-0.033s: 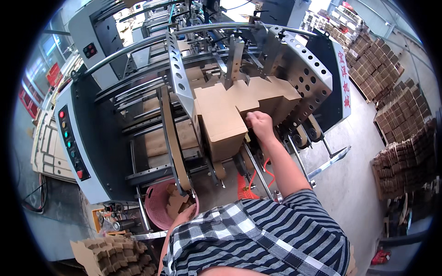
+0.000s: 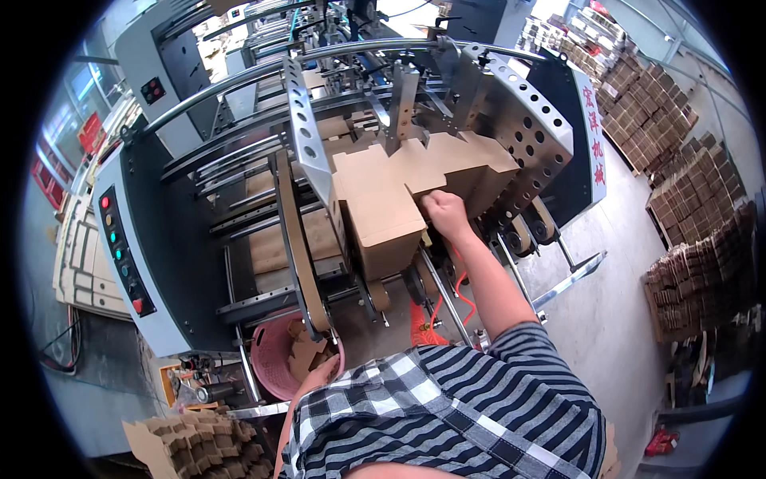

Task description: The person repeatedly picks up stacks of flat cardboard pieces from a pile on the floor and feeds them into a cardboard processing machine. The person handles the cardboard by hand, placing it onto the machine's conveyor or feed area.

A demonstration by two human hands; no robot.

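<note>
A thick stack of brown die-cut cardboard blanks point(image 2: 379, 195) stands in the feed end of a machine, between perforated metal side plates. My right hand point(image 2: 447, 214) is closed against the notched right side of the stack's front block. Its curled fingertips are tucked toward the cardboard, and whatever they hold is hidden. Low at the left, my left hand point(image 2: 323, 372) is by the rim of a pink basket point(image 2: 271, 363) with cardboard scraps point(image 2: 307, 351) inside. The basket's edge and my sleeve hide most of its fingers.
Feed belts point(image 2: 297, 239) and metal rods reach toward me. A control panel with lit buttons point(image 2: 120, 254) is on the left. An orange hose point(image 2: 427, 327) hangs under the stack. More blanks point(image 2: 199, 443) lie at lower left; bundled cardboard piles point(image 2: 690, 191) line the right.
My right fist has shifted very slightly left at the side of the stack. The left hand stays by the basket.
</note>
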